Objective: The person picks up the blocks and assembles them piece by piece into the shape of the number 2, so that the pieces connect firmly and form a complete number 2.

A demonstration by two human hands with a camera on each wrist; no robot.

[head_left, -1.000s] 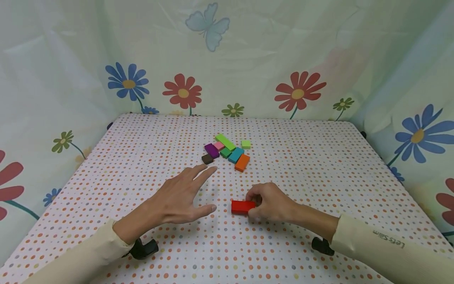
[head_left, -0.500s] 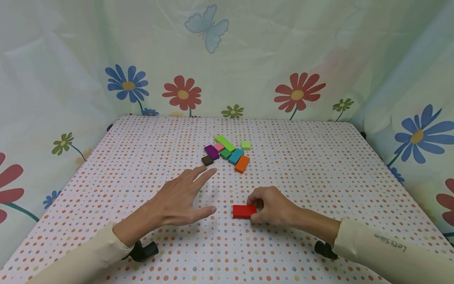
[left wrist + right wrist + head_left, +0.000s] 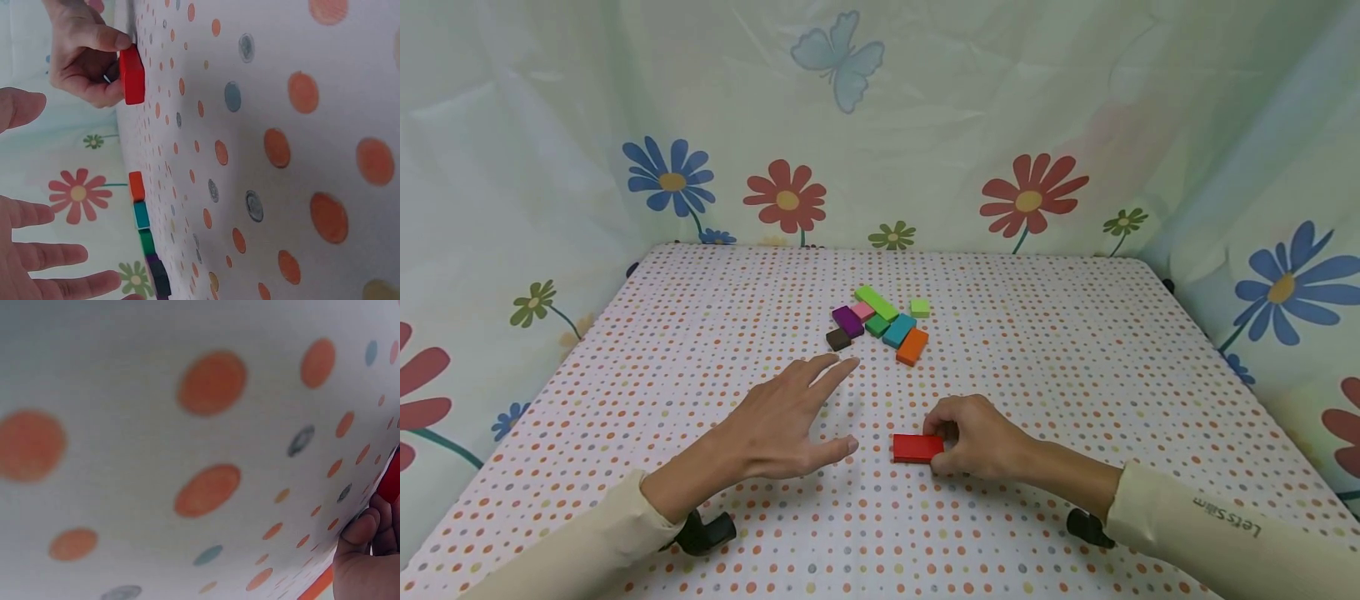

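Note:
A flat red block point(image 3: 917, 448) lies lengthwise on the dotted table, and my right hand point(image 3: 977, 437) pinches its right end between thumb and fingers. The left wrist view shows the same red block point(image 3: 132, 75) from the side, with the right hand point(image 3: 87, 53) holding it. Only a corner of the red block point(image 3: 390, 478) shows in the right wrist view. My left hand point(image 3: 782, 417) hovers to the left of the block with fingers spread and straight, holding nothing.
Farther back lies a loose cluster of coloured blocks: orange point(image 3: 912, 347), blue point(image 3: 899, 331), dark green point(image 3: 877, 324), purple point(image 3: 848, 321), pink point(image 3: 862, 311), dark brown point(image 3: 838, 339) and a long lime block point(image 3: 876, 303). A small lime block point(image 3: 919, 308) sits apart. Flowered curtains point(image 3: 925, 108) surround the table.
Over the last second my right hand and the red block have shifted slightly nearer and to the right. The left hand has stayed nearly still, and the clustered blocks have not moved.

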